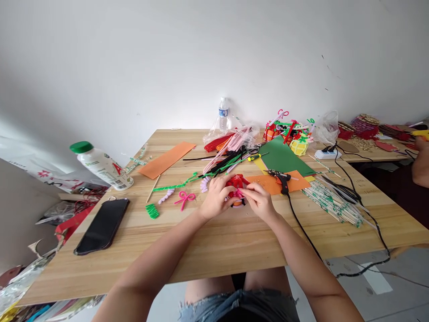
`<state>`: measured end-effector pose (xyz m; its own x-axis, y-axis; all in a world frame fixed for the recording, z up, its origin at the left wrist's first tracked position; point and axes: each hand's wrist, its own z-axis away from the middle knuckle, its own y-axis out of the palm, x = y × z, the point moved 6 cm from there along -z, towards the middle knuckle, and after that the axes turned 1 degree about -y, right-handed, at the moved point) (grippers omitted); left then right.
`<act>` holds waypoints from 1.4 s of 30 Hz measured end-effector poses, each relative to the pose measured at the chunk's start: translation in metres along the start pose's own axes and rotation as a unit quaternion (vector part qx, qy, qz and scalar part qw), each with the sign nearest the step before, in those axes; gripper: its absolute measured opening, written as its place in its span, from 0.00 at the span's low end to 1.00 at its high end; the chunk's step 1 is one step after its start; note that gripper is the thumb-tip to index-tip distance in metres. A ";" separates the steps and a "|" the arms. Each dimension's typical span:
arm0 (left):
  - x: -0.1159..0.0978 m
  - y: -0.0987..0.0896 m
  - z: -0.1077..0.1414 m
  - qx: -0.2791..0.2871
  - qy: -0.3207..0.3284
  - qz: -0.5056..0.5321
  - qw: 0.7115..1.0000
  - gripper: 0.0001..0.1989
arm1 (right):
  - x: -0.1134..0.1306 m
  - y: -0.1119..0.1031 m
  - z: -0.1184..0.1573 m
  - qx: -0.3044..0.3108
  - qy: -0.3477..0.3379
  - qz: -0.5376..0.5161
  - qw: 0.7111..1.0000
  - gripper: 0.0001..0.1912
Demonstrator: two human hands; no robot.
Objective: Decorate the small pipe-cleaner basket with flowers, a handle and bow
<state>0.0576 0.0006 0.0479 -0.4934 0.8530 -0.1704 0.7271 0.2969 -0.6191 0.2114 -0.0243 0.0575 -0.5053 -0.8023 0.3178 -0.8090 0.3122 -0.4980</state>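
Observation:
A small red and orange pipe-cleaner craft (236,180) stands on the wooden table between my hands. My left hand (216,197) curls round its left side, fingers bent against it. From the right, my right hand (259,200) pinches a pink piece (237,192) at the front of the craft. My fingers hide part of both. To the left lie a pink pipe-cleaner bow (184,199), a coiled green piece (152,211) and a twisted lilac piece (166,196). A glue gun (279,177) rests on orange paper (264,184) at the right.
Left on the table (208,250) are a phone (102,226) and a white bottle (102,165). Pipe cleaners (231,145), a screwdriver (256,157) and green paper (284,156) lie behind. Wrapped sticks (331,201) and a black cable (301,226) lie right, near another person's hand (421,161).

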 end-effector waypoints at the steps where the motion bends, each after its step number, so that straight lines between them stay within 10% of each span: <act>1: 0.000 0.000 0.001 0.000 0.000 -0.002 1.000 0.14 | 0.000 0.000 0.000 -0.002 0.002 -0.003 1.000 0.15; 42: 0.003 -0.001 -0.005 0.013 -0.027 0.115 0.993 0.14 | 0.004 0.010 0.010 0.002 0.016 -0.022 1.000 0.24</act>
<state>0.0579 0.0053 0.0514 -0.3407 0.8726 -0.3499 0.8118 0.0853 -0.5777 0.2040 -0.0298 0.0460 -0.4788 -0.7981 0.3657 -0.8297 0.2754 -0.4855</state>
